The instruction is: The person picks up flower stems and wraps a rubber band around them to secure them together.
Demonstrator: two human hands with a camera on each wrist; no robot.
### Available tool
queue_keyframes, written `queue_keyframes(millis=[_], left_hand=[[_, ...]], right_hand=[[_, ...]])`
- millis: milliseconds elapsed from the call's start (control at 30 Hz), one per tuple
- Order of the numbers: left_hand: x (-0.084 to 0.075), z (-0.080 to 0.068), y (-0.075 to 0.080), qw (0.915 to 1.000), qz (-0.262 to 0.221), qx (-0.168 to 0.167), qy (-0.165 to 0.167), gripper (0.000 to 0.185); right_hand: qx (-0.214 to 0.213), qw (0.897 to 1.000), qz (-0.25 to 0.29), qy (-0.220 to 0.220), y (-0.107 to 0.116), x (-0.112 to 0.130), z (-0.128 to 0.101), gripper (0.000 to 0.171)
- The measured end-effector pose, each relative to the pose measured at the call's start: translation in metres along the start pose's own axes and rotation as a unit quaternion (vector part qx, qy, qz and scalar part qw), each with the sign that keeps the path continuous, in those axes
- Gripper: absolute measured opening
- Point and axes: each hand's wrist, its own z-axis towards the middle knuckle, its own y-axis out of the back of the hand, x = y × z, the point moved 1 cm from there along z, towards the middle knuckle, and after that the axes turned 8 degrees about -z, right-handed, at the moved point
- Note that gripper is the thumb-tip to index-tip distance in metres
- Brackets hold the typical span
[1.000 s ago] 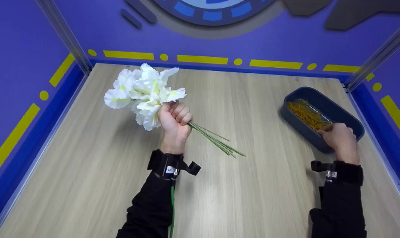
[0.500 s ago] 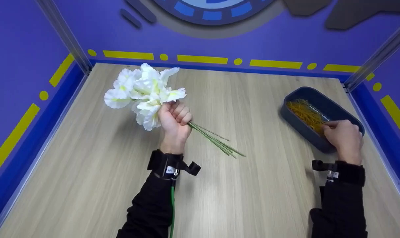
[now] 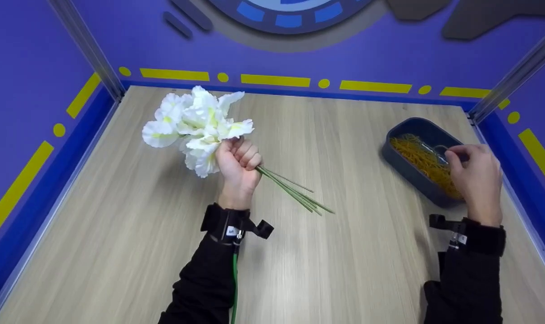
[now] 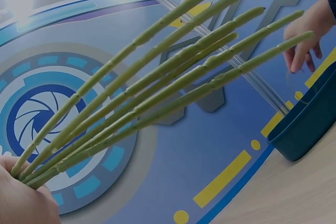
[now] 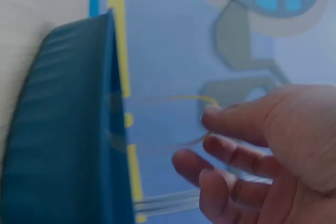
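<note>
Head view has the left hand [image 3: 238, 166] left of centre over the bench [image 3: 344, 252], its fingers curled tight round the stems [image 3: 292, 191] of a bunch of white flowers [image 3: 205, 119]. The blooms spread to the far left of the fist, and the green stems come out on its other side, pointing right and nearer. Well apart, at the right, the right hand [image 3: 479, 180] is over the near right part of a dark box [image 3: 403, 169]. The box sits slantwise on the far right of the bench with a heap of yellow bands [image 3: 416, 157] inside, along its left side. Right wrist view shows thumb and forefinger pinching one thin loop [image 5: 202, 97], which runs from the fingertips toward the box; its far end is too blurred to tell whether it touches anything. The other fingers of that hand are bent loosely. In the left wrist view the stems fan out from the fist, several side by side with their cut ends apart. Both forearms wear black sleeves [image 3: 205, 274] and wrist straps [image 3: 227, 225].
</note>
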Motion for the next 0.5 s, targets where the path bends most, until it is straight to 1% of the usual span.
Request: queue_keyframes(millis=[67,133,200,267,333,400,467,500], left_hand=[[0.000,0.000,0.000,1.0000,0.001,-0.003,-0.001,0.042],[0.000,0.001,0.001,1.0000,0.003,-0.006,-0.002,0.043],[0.000,0.001,0.001,1.0000,0.005,-0.008,-0.004,0.043],[0.000,0.001,0.001,1.0000,0.006,-0.007,-0.003,0.042],[0.000,0.001,0.001,1.0000,0.005,-0.007,-0.002,0.042],[0.000,0.001,0.001,1.0000,0.003,-0.005,-0.001,0.042],[0.000,0.000,0.000,1.0000,0.002,-0.004,0.000,0.042],[0.000,0.000,0.000,1.0000,0.002,-0.005,0.000,0.042]], right_hand=[[-0.005,1.000,0.011,0.006,0.006,0.008,-0.003,0.041],[-0.019,0.999,0.022,0.021,0.011,0.016,-0.007,0.041],[-0.041,0.997,0.031,0.050,0.016,0.026,-0.012,0.038],[-0.062,0.993,0.044,0.092,0.020,0.037,-0.019,0.034],[-0.079,0.984,0.060,0.150,0.024,0.049,-0.026,0.027],[-0.082,0.971,0.071,0.214,0.026,0.062,-0.034,0.020],[-0.081,0.952,0.082,0.283,0.028,0.075,-0.042,0.014],[-0.073,0.942,0.090,0.315,0.028,0.081,-0.046,0.014]])
